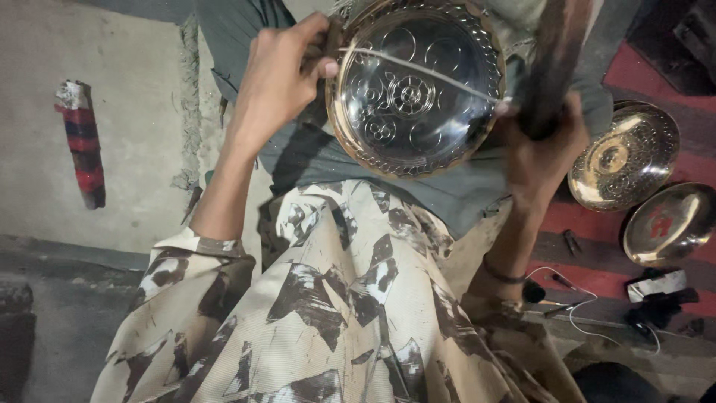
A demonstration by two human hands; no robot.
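The left hand is closed on the rim of a round brass plate, thumb pressed over the edge. The plate rests on the person's lap, its engraved circles facing up, and a thin rod lies across it from rim to rim. The right hand grips a dark handle at the plate's right edge — fingers wrapped around it. Further right, on the red floor, lie two more brass dishes, touching each other. Well to the left, a red-and-dark striped roll lies on the concrete.
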